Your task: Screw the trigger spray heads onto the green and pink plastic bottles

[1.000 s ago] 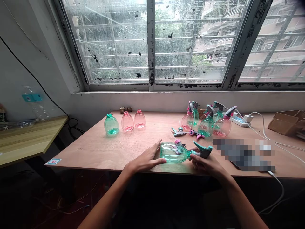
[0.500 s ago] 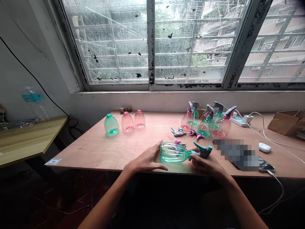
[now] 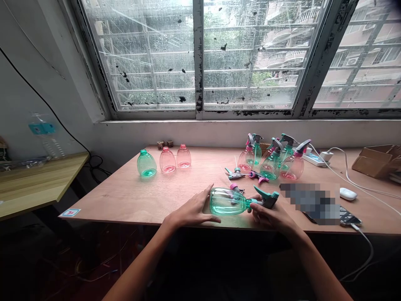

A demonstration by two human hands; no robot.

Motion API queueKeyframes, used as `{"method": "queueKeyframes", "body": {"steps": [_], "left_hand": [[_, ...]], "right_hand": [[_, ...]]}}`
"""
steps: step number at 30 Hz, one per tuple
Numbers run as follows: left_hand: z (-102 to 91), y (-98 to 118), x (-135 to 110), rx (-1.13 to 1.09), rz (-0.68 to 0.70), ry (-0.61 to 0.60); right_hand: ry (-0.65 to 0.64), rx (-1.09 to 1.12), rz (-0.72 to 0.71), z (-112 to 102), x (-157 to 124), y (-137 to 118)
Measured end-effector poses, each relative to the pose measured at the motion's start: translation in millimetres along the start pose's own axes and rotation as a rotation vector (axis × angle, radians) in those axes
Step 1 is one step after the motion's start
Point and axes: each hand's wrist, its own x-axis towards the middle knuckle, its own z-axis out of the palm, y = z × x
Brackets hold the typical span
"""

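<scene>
A clear green spray bottle (image 3: 227,201) lies sideways just above the wooden table (image 3: 131,196), near its front edge. My left hand (image 3: 191,209) cups the bottle's base, thumb under and fingers behind it. My right hand (image 3: 271,215) is closed around the neck, just below the green-and-grey trigger head (image 3: 266,197) that points right. A loose pink-capped sprayer part (image 3: 234,188) lies just behind the bottle.
One green bottle (image 3: 146,163) and two pink headless bottles (image 3: 167,160) stand at the back left. Several finished sprayers (image 3: 275,161) cluster at the back right, with loose trigger heads (image 3: 247,173) in front. A phone (image 3: 347,216), white mouse (image 3: 347,193), power strip (image 3: 315,159) and cardboard box (image 3: 377,159) sit at the right.
The bottle has rolled slightly between my hands; my left thumb has shifted under its base. Both hands stay in place.
</scene>
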Motion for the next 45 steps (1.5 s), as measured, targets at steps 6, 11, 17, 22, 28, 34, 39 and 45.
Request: {"method": "queueKeyframes", "body": {"steps": [6,11,17,22,28,34,39,45], "left_hand": [[-3.7,4.0,-0.6,-0.020,-0.036,0.001],[-1.9,5.5,0.0,0.021,-0.041,-0.003],[-0.1,2.2,1.2,0.045,0.005,-0.006],[-3.9,2.0,0.1,-0.035,-0.034,-0.016],[-3.4,6.6,-0.4,-0.025,-0.005,0.008],[-1.7,6.4,-0.4,0.009,0.000,0.001],[-5.1,5.5,-0.4,-0.042,-0.020,-0.014],[-4.9,4.3,-0.2,-0.120,-0.035,-0.006]], "right_hand": [[0.001,-0.008,-0.005,0.3,-0.9,0.2],[0.014,0.028,-0.007,2.5,-0.6,-1.8],[-0.001,0.024,-0.018,5.5,-2.3,-7.0],[0.007,0.022,-0.019,8.1,-3.1,-10.4],[0.036,0.063,-0.022,12.6,-4.0,-14.5],[0.033,0.076,-0.021,14.0,-4.3,-16.3],[0.051,0.055,-0.019,14.3,-5.1,-17.7],[0.066,0.059,0.000,15.3,-5.5,-18.9]]}}
